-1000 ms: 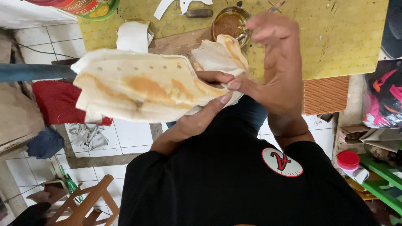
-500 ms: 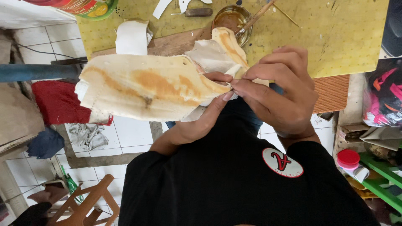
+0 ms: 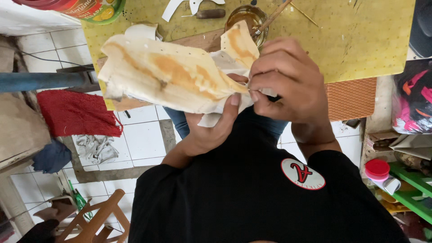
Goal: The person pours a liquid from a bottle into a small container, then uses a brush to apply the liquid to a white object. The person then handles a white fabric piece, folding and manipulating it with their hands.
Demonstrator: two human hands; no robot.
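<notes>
Cream-coloured leather-like sheet [image 3: 166,74], 1 pc, stained w/ orange-brown glue streaks, was held up over the edge of the yellow-green worktable [image 3: 360,36]. It looked stiff, curled along its length, dotted w/ small punched holes, and a narrower flap stood up at its right end, also glue-browned. A dark nick sat approx mid-sheet.

Count: 2 hands, both on the sheet. 1 glue pot [image 3: 245,18] on the table w/ 1 stick [image 3: 274,15] leaning in it. 1 red rug [image 3: 76,112] on the white tile floor, 1 grey rag [image 3: 94,148] just beside it, 1 red-lidded jar [image 3: 377,168] on the green shelf at the right, 1 wooden chair frame [image 3: 96,220] at the bottom left.

Left hand [image 3: 211,130] was under the sheet's right end, thumb pressed up against the edge, fingers closed on it from below. Right hand [image 3: 288,85] was curled over the top, fingertips pinching the same edge next to the left thumb.

Vs half a sec before: right hand had moved left and closed tighter over the flap; the sheet sat a bit higher and more tilted, left end up. Left hand's grip was unchanged.
</notes>
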